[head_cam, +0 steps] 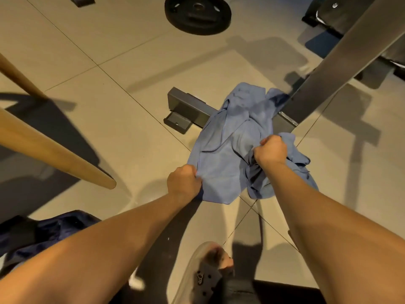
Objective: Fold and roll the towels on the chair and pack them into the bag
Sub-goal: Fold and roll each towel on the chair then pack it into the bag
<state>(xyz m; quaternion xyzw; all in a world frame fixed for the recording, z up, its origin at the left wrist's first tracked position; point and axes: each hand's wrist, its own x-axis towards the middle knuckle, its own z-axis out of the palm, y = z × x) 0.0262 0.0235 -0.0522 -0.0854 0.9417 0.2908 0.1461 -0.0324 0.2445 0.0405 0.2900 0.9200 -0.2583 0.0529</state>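
Nearest, a sandalled foot (210, 273) is planted on the floor (131, 132). A dark blue fabric item (50, 231), possibly the bag, lies at lower left. The towel (219, 167) is held out in front of the body, crumpled and unfolded. One edge is pinched by the left hand (184, 183), and a bunched fold is gripped in the fist of the right hand (270, 150). This two-point hold is judged to serve spreading the cloth before folding. Beyond, a metal frame (190, 108) lies beneath the hanging cloth and may snag it. Wooden legs (54, 150) stand at left. A weight plate (197, 15) lies farthest.
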